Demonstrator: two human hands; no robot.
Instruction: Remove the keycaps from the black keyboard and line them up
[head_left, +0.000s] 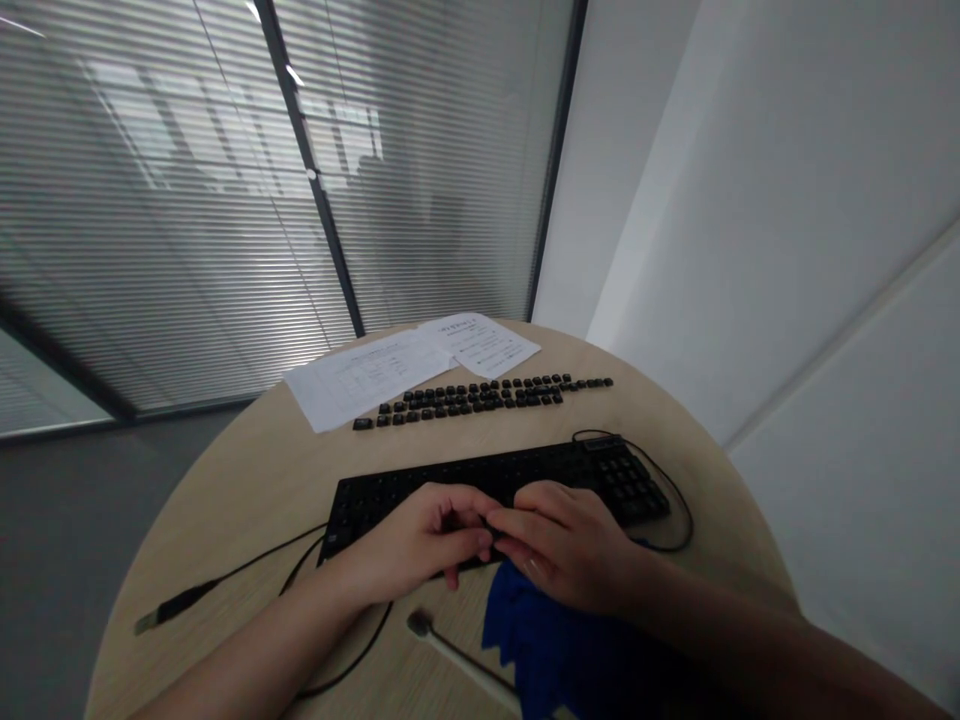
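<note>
My left hand and my right hand meet above the front of a black keyboard, fingertips touching. The fingers of both are curled into a pinch. A small dark spot shows between the fingertips, too hidden to name. Blue cloth with a jagged edge bunches under my right hand and appears gripped by it, though the palm side is hidden. Just in front of my left hand lies a brush with a pale handle and dark bristles. The keyboard's number pad still carries its keys.
Beyond the keyboard, loose black keycaps stand in rows on the round wooden table. Printed paper sheets lie behind them. A USB plug and its cable are at the left; cable also loops at the right.
</note>
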